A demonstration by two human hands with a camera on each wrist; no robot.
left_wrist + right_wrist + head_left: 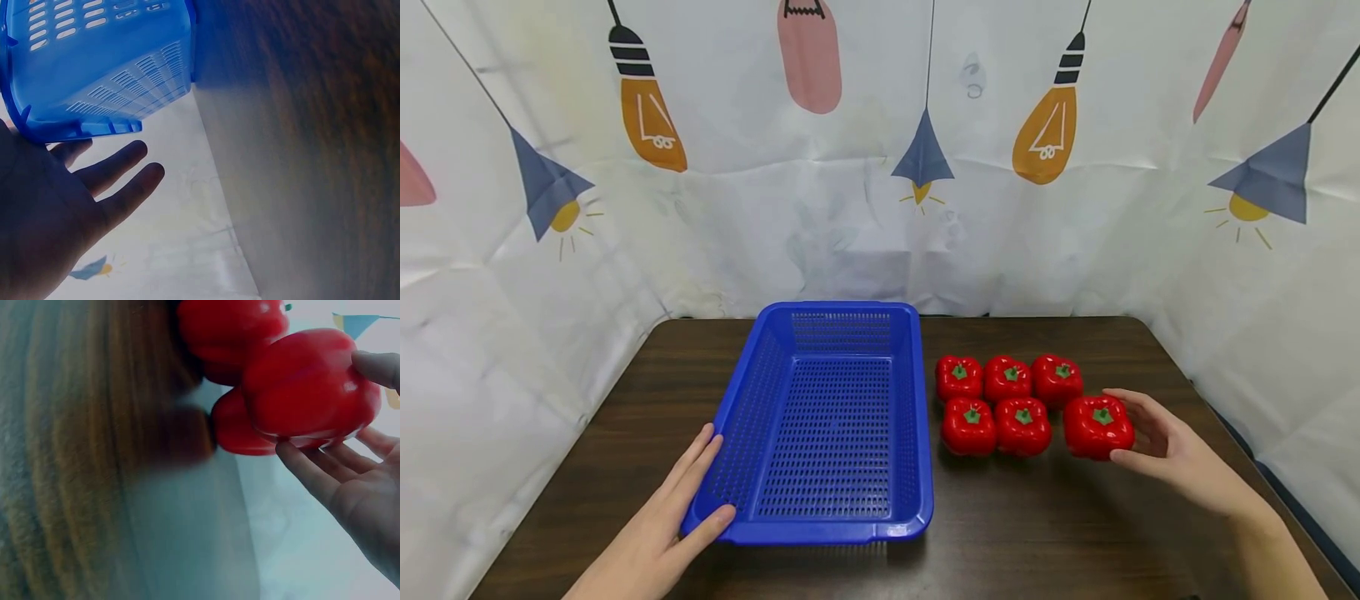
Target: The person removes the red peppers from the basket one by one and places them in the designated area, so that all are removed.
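Note:
My right hand [1180, 454] holds a glossy red bell pepper [1099, 427] with a green stem between thumb and fingers. The right wrist view shows this bell pepper [312, 387] apart from the tabletop, partly covering other peppers behind it. Several more red bell peppers [1024, 426] stand in two rows just left of it. My left hand [658, 521] rests at the near left corner of a blue perforated plastic basket [927, 467]. Its fingers lie fairly straight along the left rim, thumb over the front rim. Inside the basket only its slotted floor shows.
Everything stands on a dark wood-grain table [1000, 533]. A white curtain [850, 233] printed with lamps and bulbs hangs behind the table and along both sides. The basket reaches almost to the table's back edge.

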